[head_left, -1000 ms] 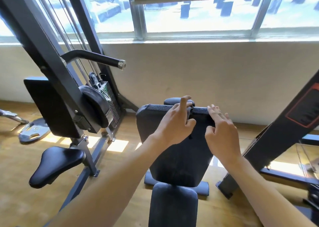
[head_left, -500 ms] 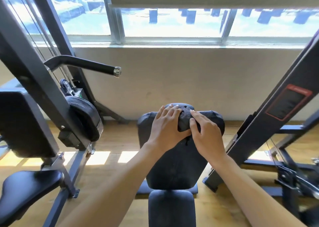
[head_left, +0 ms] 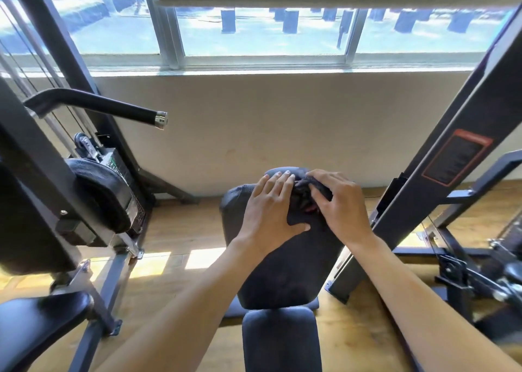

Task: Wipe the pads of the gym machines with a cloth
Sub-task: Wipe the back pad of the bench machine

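Both hands bunch the dark cloth [head_left: 306, 199] at the back pad's [head_left: 285, 264] far top edge: left hand [head_left: 271, 210] presses flat, right hand [head_left: 339, 204] pinches it. Wiping looks barely begun; the near seat pad [head_left: 281, 340] remains.

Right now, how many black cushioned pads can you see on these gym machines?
5. The back pad under both hands, the seat pad below it, a round pad on the left machine, a flat pad beside that, and a seat bottom left. Others may be hidden.
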